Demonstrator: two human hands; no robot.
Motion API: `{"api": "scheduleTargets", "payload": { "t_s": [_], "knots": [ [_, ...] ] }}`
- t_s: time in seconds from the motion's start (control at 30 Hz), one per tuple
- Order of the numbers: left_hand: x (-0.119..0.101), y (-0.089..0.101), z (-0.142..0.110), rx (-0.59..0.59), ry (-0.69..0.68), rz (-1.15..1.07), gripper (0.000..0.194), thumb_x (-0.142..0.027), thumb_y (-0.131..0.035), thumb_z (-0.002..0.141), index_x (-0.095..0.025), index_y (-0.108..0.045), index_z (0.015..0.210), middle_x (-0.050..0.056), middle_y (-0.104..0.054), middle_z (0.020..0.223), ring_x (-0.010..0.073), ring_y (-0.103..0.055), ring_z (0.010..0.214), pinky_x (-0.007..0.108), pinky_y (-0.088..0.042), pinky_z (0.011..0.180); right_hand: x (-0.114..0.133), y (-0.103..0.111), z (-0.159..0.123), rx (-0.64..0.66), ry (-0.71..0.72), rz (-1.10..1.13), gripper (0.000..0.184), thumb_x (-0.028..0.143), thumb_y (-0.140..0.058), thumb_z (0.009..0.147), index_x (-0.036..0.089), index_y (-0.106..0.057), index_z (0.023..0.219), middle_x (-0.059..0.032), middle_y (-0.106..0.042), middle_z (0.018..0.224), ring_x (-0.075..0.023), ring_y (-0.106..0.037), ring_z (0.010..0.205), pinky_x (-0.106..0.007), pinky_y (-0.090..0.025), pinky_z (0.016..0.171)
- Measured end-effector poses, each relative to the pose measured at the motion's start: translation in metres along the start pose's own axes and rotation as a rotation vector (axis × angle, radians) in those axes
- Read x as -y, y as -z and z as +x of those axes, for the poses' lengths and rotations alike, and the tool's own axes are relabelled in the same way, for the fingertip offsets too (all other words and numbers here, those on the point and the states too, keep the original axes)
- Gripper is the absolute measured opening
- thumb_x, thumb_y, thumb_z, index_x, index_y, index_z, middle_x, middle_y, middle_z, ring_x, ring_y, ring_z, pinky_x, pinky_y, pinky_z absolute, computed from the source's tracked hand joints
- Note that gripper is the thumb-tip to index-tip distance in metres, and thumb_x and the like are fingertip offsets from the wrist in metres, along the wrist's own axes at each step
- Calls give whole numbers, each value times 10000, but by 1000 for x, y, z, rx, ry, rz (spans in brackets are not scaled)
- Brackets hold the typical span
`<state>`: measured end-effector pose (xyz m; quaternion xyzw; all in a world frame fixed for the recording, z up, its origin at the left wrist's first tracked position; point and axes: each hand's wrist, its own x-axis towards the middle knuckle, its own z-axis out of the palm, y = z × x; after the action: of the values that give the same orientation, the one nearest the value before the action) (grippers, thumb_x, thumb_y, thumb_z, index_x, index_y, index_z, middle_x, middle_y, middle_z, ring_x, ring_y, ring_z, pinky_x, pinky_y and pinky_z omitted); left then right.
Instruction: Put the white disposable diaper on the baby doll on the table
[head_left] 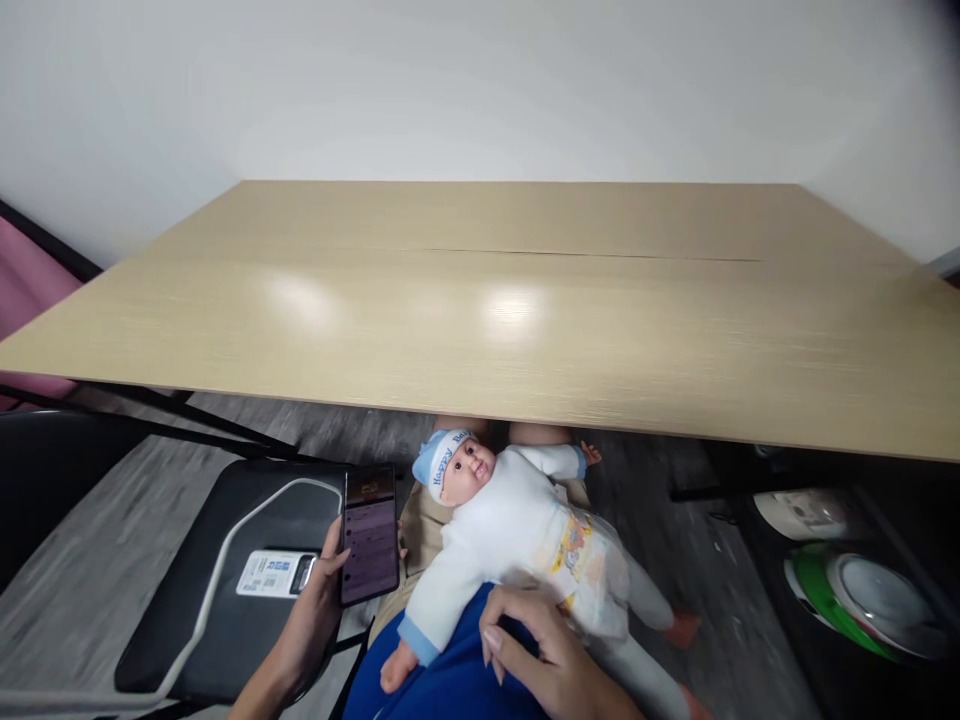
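wall: pale, behind the table (480,300) i look down on; the tabletop is light wood grain.
floor: grey wood-look, under the table.
black seat (187,540): left of the lap i view from.
baby doll (510,520): face up across the lap, in a white top, printed diaper and blue-white "happy" cap.
white cable (217,570): curves over the seat towards the phone.
my right hand (544,640): loosely curled, gripping nothing, by the doll's diaper; contact i cannot tell.
my left hand (319,590): apart from the right, clamped on the smartphone (370,550), screen up.
white printed card (270,573): on the seat.
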<state>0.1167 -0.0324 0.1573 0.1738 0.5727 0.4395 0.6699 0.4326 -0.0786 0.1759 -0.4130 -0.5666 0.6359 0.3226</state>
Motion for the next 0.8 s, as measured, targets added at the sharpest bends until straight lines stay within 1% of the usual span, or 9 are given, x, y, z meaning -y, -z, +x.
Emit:
{"api": "scheduleTargets", "payload": {
  "t_s": [0.1,0.23,0.37,0.43,0.53,0.63,0.8],
  "knots": [
    [0,2,5,-12,9,0,1011,-434,-764,926,-306,-252,1790,107,-680,1586,387,-665,1432,483,-490,1252,-4,-1,4,-5,-24,-55,473,537,-517,1136,214,-604,801,6,-661,777,-155,-619,815,-298,-439,865],
    [3,7,13,-41,33,-13,1015,-455,-784,912,-332,-275,1781,97,-645,1627,393,-607,1497,490,-444,1291,-4,-2,11,-2,-54,-103,528,550,-498,1140,209,-546,740,13,-605,777,-151,-592,821,-296,-411,849],
    [3,8,18,-96,44,10,1079,-488,-844,828,-342,-323,1762,78,-590,1683,380,-529,1567,449,-415,1311,-3,-2,16,13,-56,-151,538,544,-481,1143,205,-527,727,15,-584,766,-153,-584,821,-302,-401,851],
    [1,4,18,-88,51,14,1076,-500,-848,822,-344,-335,1756,72,-593,1681,376,-539,1558,438,-421,1306,-3,-2,17,22,-68,-161,527,539,-475,1144,208,-522,737,12,-589,771,-160,-582,827,-308,-400,857],
    [-4,-3,15,-64,63,27,1017,-490,-820,862,-356,-344,1751,57,-664,1612,369,-620,1481,437,-464,1271,-3,-2,18,21,-79,-157,501,529,-482,1138,213,-498,751,14,-569,768,-164,-561,814,-312,-392,837],
    [-5,-5,14,-68,48,42,1025,-463,-807,865,-345,-322,1760,58,-711,1552,365,-673,1415,427,-504,1230,-4,-3,18,15,-78,-163,482,524,-475,1135,217,-469,763,17,-541,766,-164,-538,798,-315,-382,820],
    [-4,-2,15,-40,20,41,1019,-478,-771,907,-311,-265,1776,91,-653,1616,350,-631,1464,395,-510,1210,-7,-3,16,-1,-77,-194,469,545,-456,1137,224,-424,796,16,-522,803,-170,-512,815,-321,-370,815]
  ]
}}
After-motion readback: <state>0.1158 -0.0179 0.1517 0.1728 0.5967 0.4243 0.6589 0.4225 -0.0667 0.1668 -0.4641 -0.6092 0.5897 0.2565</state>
